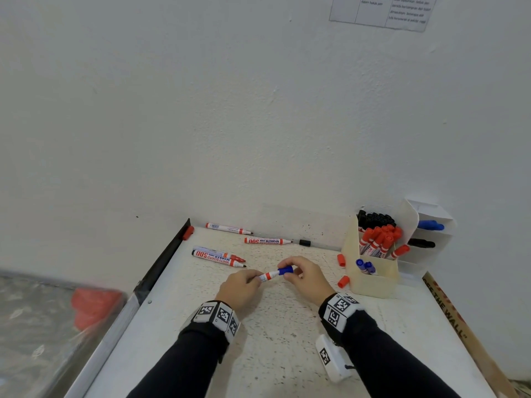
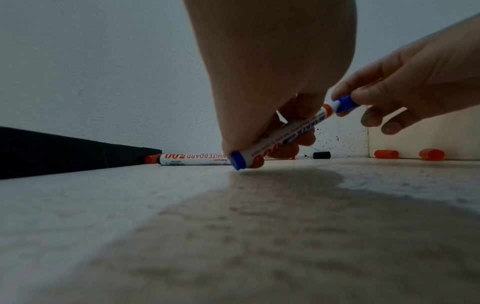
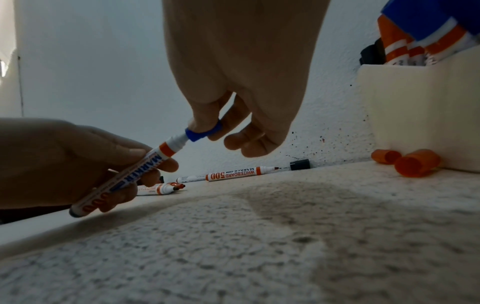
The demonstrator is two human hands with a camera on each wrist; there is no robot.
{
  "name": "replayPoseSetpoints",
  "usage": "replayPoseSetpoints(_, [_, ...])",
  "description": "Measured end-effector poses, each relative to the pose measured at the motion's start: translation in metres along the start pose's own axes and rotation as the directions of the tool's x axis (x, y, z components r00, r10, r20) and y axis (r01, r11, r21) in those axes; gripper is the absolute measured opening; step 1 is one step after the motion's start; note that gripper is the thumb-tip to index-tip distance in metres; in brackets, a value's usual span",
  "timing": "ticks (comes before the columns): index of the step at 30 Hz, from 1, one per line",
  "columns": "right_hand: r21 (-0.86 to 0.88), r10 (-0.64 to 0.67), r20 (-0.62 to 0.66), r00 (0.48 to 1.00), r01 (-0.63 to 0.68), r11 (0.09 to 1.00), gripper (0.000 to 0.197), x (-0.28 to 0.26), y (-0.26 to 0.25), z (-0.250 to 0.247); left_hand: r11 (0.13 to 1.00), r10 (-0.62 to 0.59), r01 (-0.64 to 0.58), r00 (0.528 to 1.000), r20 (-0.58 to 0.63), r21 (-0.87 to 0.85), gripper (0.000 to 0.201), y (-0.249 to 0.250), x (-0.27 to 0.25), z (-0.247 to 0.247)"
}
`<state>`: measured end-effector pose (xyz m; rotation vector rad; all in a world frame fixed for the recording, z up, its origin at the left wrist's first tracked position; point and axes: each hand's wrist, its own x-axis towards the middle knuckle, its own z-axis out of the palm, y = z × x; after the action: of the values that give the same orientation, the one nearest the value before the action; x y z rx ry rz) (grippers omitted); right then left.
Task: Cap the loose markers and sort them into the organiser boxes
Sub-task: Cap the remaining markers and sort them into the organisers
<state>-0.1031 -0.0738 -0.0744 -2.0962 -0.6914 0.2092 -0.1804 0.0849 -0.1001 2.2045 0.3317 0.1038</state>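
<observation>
My left hand (image 1: 244, 285) grips the white barrel of a blue whiteboard marker (image 1: 270, 275) just above the table. My right hand (image 1: 304, 275) pinches its blue cap (image 1: 286, 270) at the marker's tip end; a strip of white nib section still shows between cap (image 3: 202, 132) and orange band. The marker (image 2: 285, 135) tilts, its blue tail end near the tabletop. Several uncapped markers (image 1: 218, 258) lie further back on the left. Two loose orange caps (image 1: 342, 271) lie by the cream organiser box (image 1: 373, 280), which holds capped blue, red and black markers.
A loose black cap (image 1: 304, 242) lies by the wall beside an uncapped marker (image 1: 267, 241). A white shelf box (image 1: 431, 234) behind the organiser holds a blue and a black marker. A dark rail (image 1: 163, 259) edges the table (image 1: 273, 340) on the left.
</observation>
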Motion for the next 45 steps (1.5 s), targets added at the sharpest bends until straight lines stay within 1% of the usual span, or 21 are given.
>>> replayPoseSetpoints(3, [0.039,0.014,0.013,1.000,-0.014,0.999,0.033,0.000,0.000,0.004,0.996,0.012,-0.013,1.000,0.013,0.088,0.015,0.001,-0.006,-0.001])
replayPoseSetpoints(5, [0.042,0.012,-0.033,0.999,-0.011,0.999,0.030,0.001,0.000,0.005,0.994,-0.011,0.011,1.000,-0.005,0.111,0.019,0.000,-0.009,0.001])
replayPoseSetpoints(7, [0.020,0.003,-0.028,1.000,-0.003,1.000,0.025,0.003,-0.003,0.007,0.992,0.017,-0.011,0.999,-0.049,0.123,0.016,0.001,-0.010,0.001])
replayPoseSetpoints(9, [-0.015,0.001,-0.006,1.000,-0.002,1.000,0.017,0.006,-0.005,0.010,0.996,0.058,-0.050,0.993,-0.100,0.078,0.013,0.001,-0.008,0.000])
replayPoseSetpoints(11, [-0.037,0.048,-0.014,0.999,-0.049,0.998,0.004,0.009,-0.008,0.010,0.999,0.040,-0.045,0.988,-0.147,-0.030,0.018,0.003,-0.006,-0.003])
replayPoseSetpoints(12, [-0.040,0.078,-0.011,0.997,-0.078,0.996,0.011,0.011,-0.010,0.010,0.997,0.039,-0.049,0.987,-0.157,-0.055,0.017,0.004,-0.006,-0.004])
replayPoseSetpoints(14, [-0.058,0.137,-0.011,0.991,-0.137,0.989,0.033,0.013,-0.012,0.012,0.996,0.083,-0.081,0.988,-0.130,0.023,0.018,0.005,-0.004,-0.004])
replayPoseSetpoints(17, [-0.134,0.185,-0.039,0.982,-0.189,0.973,0.046,0.015,-0.020,0.020,0.985,0.096,-0.087,0.994,-0.053,0.148,0.028,0.003,-0.002,-0.005])
replayPoseSetpoints(19, [-0.162,0.193,-0.031,0.981,-0.196,0.967,0.048,0.018,-0.025,0.024,0.992,0.093,-0.092,0.996,0.002,0.085,0.031,0.003,-0.004,-0.005])
replayPoseSetpoints(22, [-0.118,0.173,-0.019,0.985,-0.174,0.978,0.046,0.022,-0.033,0.030,0.994,0.101,-0.100,0.994,0.040,-0.035,0.037,0.005,-0.008,-0.006])
replayPoseSetpoints(24, [-0.085,0.143,-0.003,0.990,-0.143,0.986,0.044,0.022,-0.036,0.032,0.996,0.081,-0.078,0.994,0.077,-0.047,0.041,0.006,-0.007,-0.007])
replayPoseSetpoints(25, [-0.058,0.120,0.013,0.993,-0.119,0.991,0.043,0.021,-0.036,0.033,0.995,0.060,-0.051,0.993,0.102,-0.089,0.043,0.006,-0.007,-0.007])
replayPoseSetpoints(27, [0.014,0.056,0.048,0.997,-0.057,0.998,0.042,0.019,-0.036,0.032,0.967,0.011,0.029,0.988,0.157,-0.253,0.047,0.007,-0.008,-0.007])
replayPoseSetpoints(29, [0.069,0.003,0.082,0.997,-0.009,0.998,0.039,0.018,-0.036,0.030,0.904,-0.016,0.098,0.981,0.196,-0.416,0.051,0.009,-0.009,-0.007])
replayPoseSetpoints(31, [0.066,-0.009,0.117,0.993,0.001,0.998,0.036,0.018,-0.033,0.029,0.882,-0.022,0.110,0.981,0.192,-0.459,0.052,0.009,-0.009,-0.007])
replayPoseSetpoints(35, [-0.063,0.004,0.200,0.980,0.009,0.998,0.035,0.016,-0.028,0.023,0.943,-0.013,0.047,0.994,0.105,-0.330,0.053,0.014,-0.012,-0.007])
replayPoseSetpoints(37, [-0.164,0.022,0.234,0.972,0.018,0.986,0.037,0.016,-0.025,0.017,0.955,-0.066,0.068,0.998,0.017,-0.287,0.053,0.015,-0.010,-0.007])
replayPoseSetpoints(38, [-0.181,0.031,0.220,0.975,0.010,0.983,0.037,0.015,-0.024,0.013,0.965,-0.080,0.070,0.996,-0.028,-0.251,0.050,0.013,-0.009,-0.008])
replayPoseSetpoints(41, [-0.109,0.042,0.099,0.994,-0.031,0.993,0.036,0.015,-0.025,-0.003,0.983,-0.113,0.103,0.992,-0.060,-0.150,0.033,0.009,-0.008,-0.011])
replayPoseSetpoints(43, [-0.054,0.034,0.010,0.999,-0.034,0.998,0.032,0.015,-0.026,-0.018,0.993,-0.113,0.109,0.990,-0.082,-0.046,0.031,0.006,-0.008,-0.007])
replayPoseSetpoints(45, [-0.009,0.019,-0.082,0.996,-0.019,1.000,0.029,0.016,-0.028,-0.034,0.991,-0.130,0.128,0.988,-0.077,-0.035,0.030,0.006,-0.006,-0.003])
